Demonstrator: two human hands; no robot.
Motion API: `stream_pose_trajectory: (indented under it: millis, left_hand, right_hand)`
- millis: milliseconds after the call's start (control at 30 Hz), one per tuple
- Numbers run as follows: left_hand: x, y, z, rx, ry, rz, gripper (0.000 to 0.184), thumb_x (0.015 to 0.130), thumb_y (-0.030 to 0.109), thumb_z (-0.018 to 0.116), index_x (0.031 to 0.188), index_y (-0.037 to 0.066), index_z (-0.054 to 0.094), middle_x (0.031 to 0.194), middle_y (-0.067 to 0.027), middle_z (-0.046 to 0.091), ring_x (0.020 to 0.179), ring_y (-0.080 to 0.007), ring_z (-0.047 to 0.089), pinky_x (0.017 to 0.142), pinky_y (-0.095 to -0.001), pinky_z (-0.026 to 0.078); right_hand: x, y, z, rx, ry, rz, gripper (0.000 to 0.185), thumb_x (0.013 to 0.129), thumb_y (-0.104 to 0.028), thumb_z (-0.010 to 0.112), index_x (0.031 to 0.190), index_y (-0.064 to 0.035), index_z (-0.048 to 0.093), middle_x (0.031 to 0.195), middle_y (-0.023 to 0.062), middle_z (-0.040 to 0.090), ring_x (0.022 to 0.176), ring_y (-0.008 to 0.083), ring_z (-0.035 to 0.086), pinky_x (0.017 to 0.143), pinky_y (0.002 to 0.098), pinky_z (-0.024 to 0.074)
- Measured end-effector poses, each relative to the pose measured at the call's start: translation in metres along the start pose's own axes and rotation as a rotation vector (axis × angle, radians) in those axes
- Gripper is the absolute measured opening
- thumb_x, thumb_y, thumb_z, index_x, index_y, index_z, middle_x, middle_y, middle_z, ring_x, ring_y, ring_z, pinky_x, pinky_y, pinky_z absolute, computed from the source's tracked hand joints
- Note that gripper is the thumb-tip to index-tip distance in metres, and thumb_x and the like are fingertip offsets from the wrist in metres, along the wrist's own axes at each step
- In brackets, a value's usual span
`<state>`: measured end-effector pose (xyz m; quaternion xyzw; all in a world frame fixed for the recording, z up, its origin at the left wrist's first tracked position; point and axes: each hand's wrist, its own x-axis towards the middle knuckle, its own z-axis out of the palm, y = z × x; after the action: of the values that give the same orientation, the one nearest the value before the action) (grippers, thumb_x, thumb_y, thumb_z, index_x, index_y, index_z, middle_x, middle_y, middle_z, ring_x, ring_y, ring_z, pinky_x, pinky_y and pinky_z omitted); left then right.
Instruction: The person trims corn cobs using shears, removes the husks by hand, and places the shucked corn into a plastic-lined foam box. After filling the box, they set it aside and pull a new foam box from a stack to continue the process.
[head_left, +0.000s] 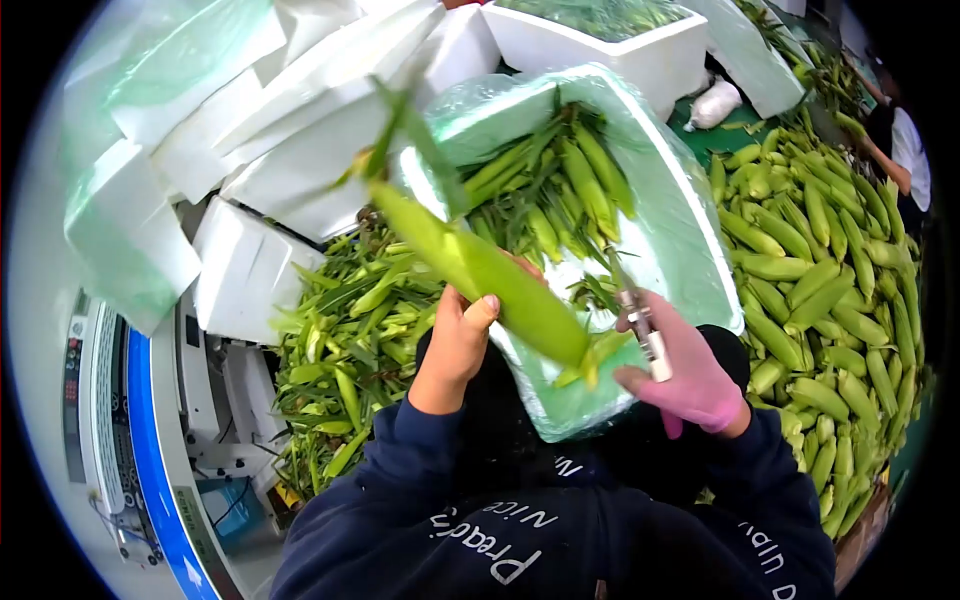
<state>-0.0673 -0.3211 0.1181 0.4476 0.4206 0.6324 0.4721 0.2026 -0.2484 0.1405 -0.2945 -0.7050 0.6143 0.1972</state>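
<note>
My bare left hand (463, 335) is wrapped round an ear of corn (490, 280) in its green husk. The ear slants across the view, its leafy end at the upper left and its other end low, near my right hand. My right hand (690, 365), in a pink glove, grips pruning shears (643, 325) with white handles and metal blades pointing up and away. Below both hands stands a white foam box (690, 210) lined with green film, holding several husked-in ears (590, 180) at its far end and some leafy scraps nearer me.
A big heap of corn ears (820, 290) lies on the right. Cut leaves and husks (340, 350) pile up on the left. Foam boxes and lids (300, 110) are stacked behind, and a machine (150, 430) stands far left. Another person (905, 150) is at the upper right.
</note>
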Motion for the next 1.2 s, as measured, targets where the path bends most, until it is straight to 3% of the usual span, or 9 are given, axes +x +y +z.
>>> stream_pose_trajectory:
  millis: [67,167,367,633,733,867,1000,1067,1200]
  left_hand:
    - [-0.026,0.025,0.01,-0.026,0.063,-0.111,0.073,0.084,0.046,0.07,0.135,0.001,0.043,0.113,-0.016,0.061,0.1,-0.0254,0.063,0.089,-0.0381,0.05]
    - [-0.053,0.029,-0.004,-0.017,0.059,-0.233,0.082,0.081,0.049,0.073,0.138,0.003,0.038,0.099,-0.0144,0.059,0.086,-0.0261,0.065,0.073,-0.0364,0.054]
    - [-0.098,0.047,-0.03,0.014,0.057,-0.365,0.06,0.097,0.023,0.063,0.146,0.004,0.035,0.105,-0.0111,0.062,0.08,-0.0189,0.066,0.075,-0.0331,0.056]
    - [-0.157,0.042,-0.084,-0.29,-0.133,-0.594,0.06,0.094,0.027,0.067,0.143,0.004,0.04,0.098,-0.0134,0.063,0.082,-0.0223,0.065,0.071,-0.0363,0.057]
    - [-0.181,0.045,-0.102,-0.347,-0.075,-0.537,0.061,0.089,0.036,0.071,0.134,0.003,0.045,0.097,-0.0158,0.063,0.076,-0.024,0.066,0.067,-0.0351,0.056]
    - [-0.2,0.041,-0.112,-0.198,0.192,-0.228,0.066,0.085,0.045,0.073,0.13,0.003,0.047,0.095,-0.015,0.063,0.072,-0.0243,0.065,0.066,-0.0342,0.055]
    - [-0.197,0.051,-0.13,-0.472,0.831,0.149,0.05,0.097,0.04,0.06,0.132,0.008,0.047,0.102,-0.0108,0.06,0.09,-0.026,0.062,0.085,-0.042,0.054]
    - [-0.198,0.051,-0.163,-0.649,0.931,0.335,0.034,0.1,0.034,0.057,0.12,0.007,0.051,0.106,-0.0103,0.06,0.101,-0.0257,0.059,0.1,-0.0462,0.048]
    - [-0.188,0.053,-0.176,-0.786,1.192,0.481,0.04,0.097,0.038,0.063,0.118,0.005,0.053,0.117,-0.0112,0.06,0.111,-0.0245,0.059,0.109,-0.0482,0.043]
  right_hand:
    - [0.008,-0.011,0.021,-0.342,0.012,-0.271,0.067,0.075,-0.017,0.077,0.132,0.001,0.048,0.111,0.0172,0.058,0.102,0.0317,0.059,0.088,0.0389,0.0476]
    - [0.016,-0.024,0.039,-0.274,-0.023,-0.321,0.066,0.072,-0.021,0.08,0.126,0.0017,0.05,0.107,0.02,0.058,0.102,0.0373,0.057,0.089,0.0415,0.0465]
    - [0.026,-0.04,0.059,-0.432,-0.213,-0.279,0.057,0.075,-0.025,0.078,0.118,0.0027,0.052,0.105,0.0226,0.059,0.1,0.0386,0.058,0.087,0.0419,0.0469]
    - [0.07,-0.039,0.107,-0.424,-0.684,-0.234,0.044,0.077,-0.024,0.076,0.106,0.0007,0.055,0.093,0.0175,0.06,0.086,0.0316,0.06,0.077,0.0393,0.0481]
    - [0.082,-0.04,0.135,-0.429,-0.731,-0.126,0.038,0.078,-0.026,0.078,0.1,-0.0004,0.061,0.075,0.0066,0.063,0.068,0.0186,0.062,0.063,0.0316,0.0486]
    - [0.076,-0.062,0.174,0.33,-0.596,0.164,0.034,0.09,-0.02,0.066,0.117,0.0009,0.059,0.079,0.0033,0.063,0.06,0.0111,0.058,0.056,0.0243,0.047]
    - [0.063,-0.027,0.201,0.139,-0.607,-0.016,0.055,0.082,-0.013,0.071,0.131,-0.0013,0.05,0.095,0.0028,0.061,0.079,0.0095,0.057,0.071,0.0241,0.0479]
    - [0.046,-0.024,0.21,-0.028,-0.609,-0.005,0.065,0.079,-0.011,0.074,0.137,-0.0031,0.046,0.102,0.0018,0.058,0.087,0.0109,0.054,0.079,0.0253,0.0474]
    - [0.03,0.004,0.23,-0.294,-0.34,-0.136,0.062,0.075,-0.019,0.079,0.127,-0.0019,0.05,0.1,0.0107,0.057,0.09,0.0246,0.06,0.082,0.0342,0.0495]
